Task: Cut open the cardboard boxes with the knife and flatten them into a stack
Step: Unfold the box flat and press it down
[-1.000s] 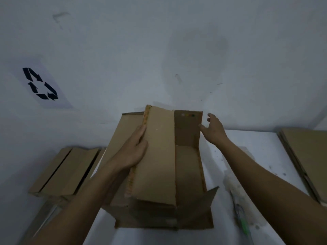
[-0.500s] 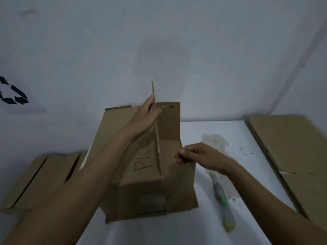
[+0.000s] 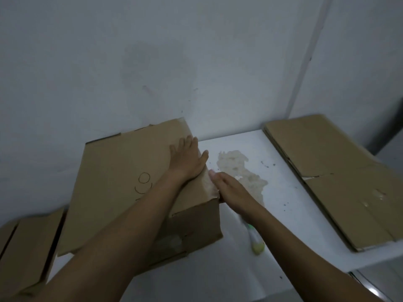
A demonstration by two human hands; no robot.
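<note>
A brown cardboard box point(image 3: 122, 177) with black handwriting on top stands on the white table point(image 3: 218, 273), against the wall. My left hand point(image 3: 187, 160) lies flat with straight fingers on the box's top near its right edge. My right hand point(image 3: 233, 190) rests with straight fingers against the box's right side, just below that edge. The knife point(image 3: 256, 241), green and yellow, lies on the table under my right forearm, partly hidden by it.
A stack of flattened cardboard point(image 3: 340, 177) lies on the right part of the table. More cardboard boxes point(image 3: 28, 249) sit lower at the left. A rough stain point(image 3: 242, 168) marks the tabletop. The table's front right corner drops off near a metal edge point(image 3: 370, 286).
The upright flap my left hand pinched has been folded down onto the box top. Both hands moved to the box's right edge and now press flat. The view shifted right.
</note>
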